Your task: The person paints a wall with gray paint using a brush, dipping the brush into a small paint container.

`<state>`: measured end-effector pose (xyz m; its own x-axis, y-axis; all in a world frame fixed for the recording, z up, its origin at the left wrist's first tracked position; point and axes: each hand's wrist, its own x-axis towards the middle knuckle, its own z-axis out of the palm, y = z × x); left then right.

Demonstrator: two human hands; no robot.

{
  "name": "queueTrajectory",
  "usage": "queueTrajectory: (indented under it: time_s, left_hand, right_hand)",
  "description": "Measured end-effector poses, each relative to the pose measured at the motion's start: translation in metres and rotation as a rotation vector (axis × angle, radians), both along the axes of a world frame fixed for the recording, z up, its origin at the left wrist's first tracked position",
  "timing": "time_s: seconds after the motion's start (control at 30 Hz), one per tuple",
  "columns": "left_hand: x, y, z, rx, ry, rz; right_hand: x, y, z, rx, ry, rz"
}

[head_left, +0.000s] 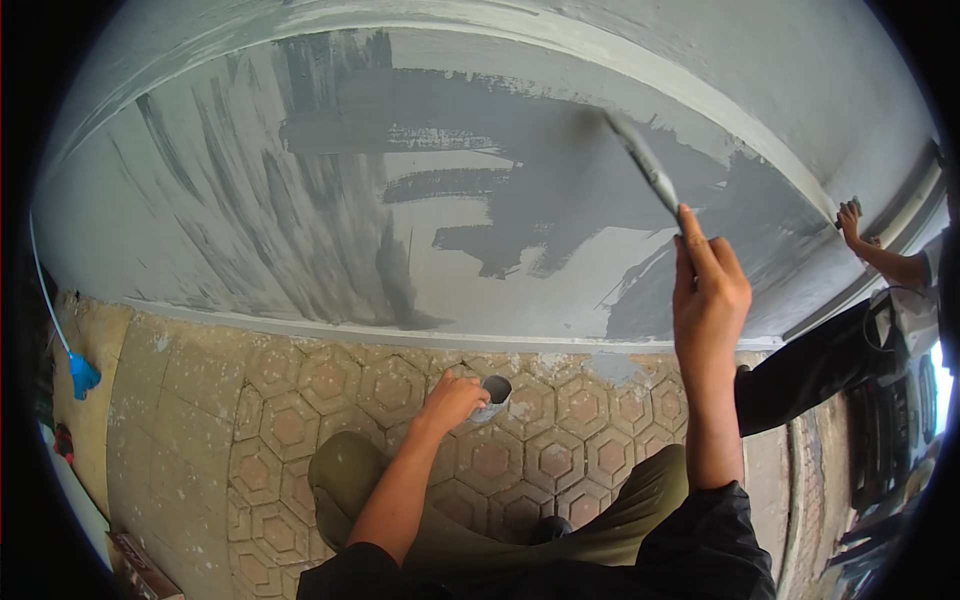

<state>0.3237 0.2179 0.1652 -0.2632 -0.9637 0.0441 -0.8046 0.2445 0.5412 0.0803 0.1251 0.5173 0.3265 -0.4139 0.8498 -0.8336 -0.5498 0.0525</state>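
Okay, right hand (712,285) gripping brush (648,170) by its handle, tip up at the wall (560,295), at the dark grey paint patch (450,105). Left hand (455,400) closed on small cup (497,388), dark inside, over hexagon-patterned paving (490,460) near wall base; can't tell if cup rests on it. Another person's hand (849,220) at far right, by the wall.
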Motion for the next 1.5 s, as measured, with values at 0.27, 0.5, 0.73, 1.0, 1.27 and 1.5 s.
queueTrajectory:
  time_s: [0.27, 0.5, 0.73, 1.0, 1.27, 1.5]
  left_hand:
    - [-0.004, 0.005, -0.002, -0.005, -0.056, -0.017]
    - [-0.007, 0.012, -0.001, -0.034, -0.034, 0.012]
    - [-0.004, 0.012, -0.003, -0.019, 0.002, 0.018]
    - [0.002, 0.011, -0.010, -0.005, -0.023, 0.010]
    - [0.000, 0.014, -0.008, -0.056, -0.020, -0.008]
    - [-0.007, 0.020, 0.000, -0.081, -0.040, -0.010]
  right_hand:
    - [0.028, -0.013, -0.216, 0.713, 0.388, -0.030]
    - [0.032, -0.049, -0.243, 0.787, 0.433, 0.038]
    - [0.026, -0.079, -0.055, 0.565, 0.288, 0.129]
    - [0.013, -0.003, 0.076, 0.083, 0.072, 0.042]
    - [0.070, -0.023, -0.030, 0.043, 0.156, 0.118]
    - [0.078, -0.016, -0.167, 0.408, 0.559, 0.078]
